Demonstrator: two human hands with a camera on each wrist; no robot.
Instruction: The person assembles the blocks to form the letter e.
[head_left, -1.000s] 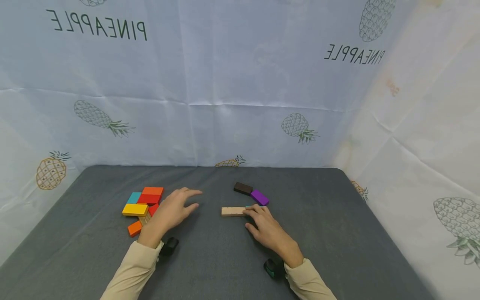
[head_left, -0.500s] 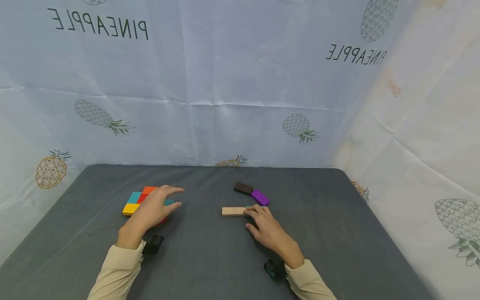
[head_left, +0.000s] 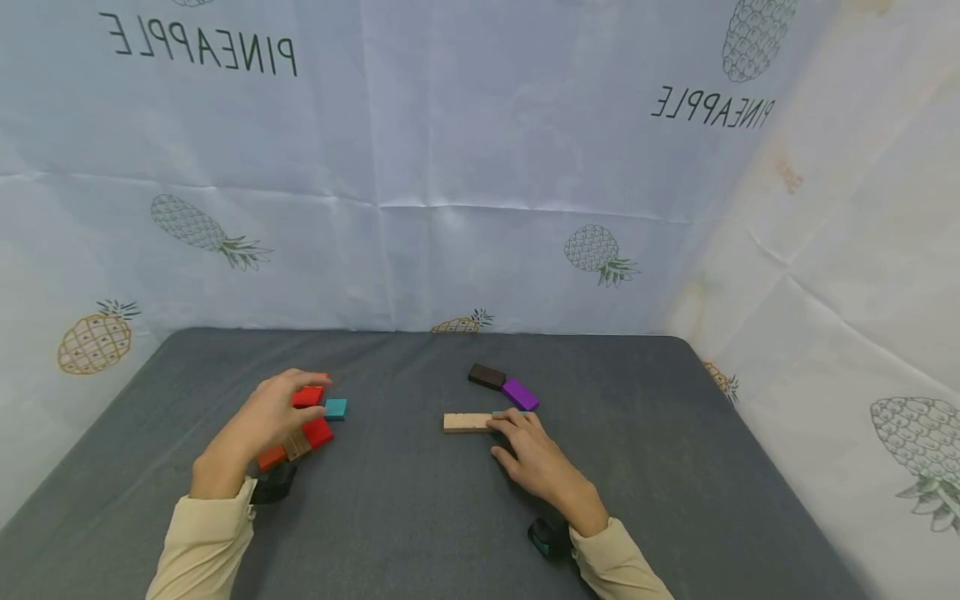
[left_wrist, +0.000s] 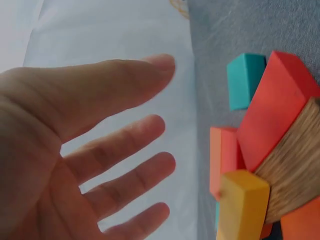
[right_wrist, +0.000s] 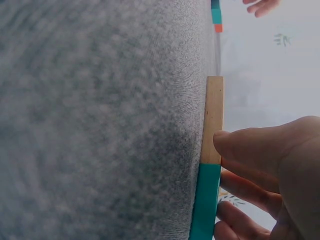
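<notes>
My left hand (head_left: 262, 417) hovers over the pile of coloured blocks, thumb and fingers apart, with nothing between them. Around it lie a teal block (head_left: 336, 409), a red block (head_left: 318, 432), a brown wooden block (head_left: 297, 445) and an orange block (head_left: 272, 457). The left wrist view also shows a yellow block (left_wrist: 245, 207), which the hand hides from the head view. My right hand (head_left: 546, 467) rests its fingertips at a pale wooden block (head_left: 465, 423) and the teal block (right_wrist: 205, 202) set end to end with it. Its fingers are loosely bent.
Behind the pale wooden block lie a purple block (head_left: 521, 394) and a dark brown block (head_left: 487, 377), touching at their corners. Everything lies on a dark grey tabletop (head_left: 405, 517). A white pineapple-print cloth (head_left: 480, 167) hangs behind the table and along its sides.
My left hand has moved left and slightly toward me, over the pile, uncovering the teal and red blocks and covering the yellow one. The right hand stays put.
</notes>
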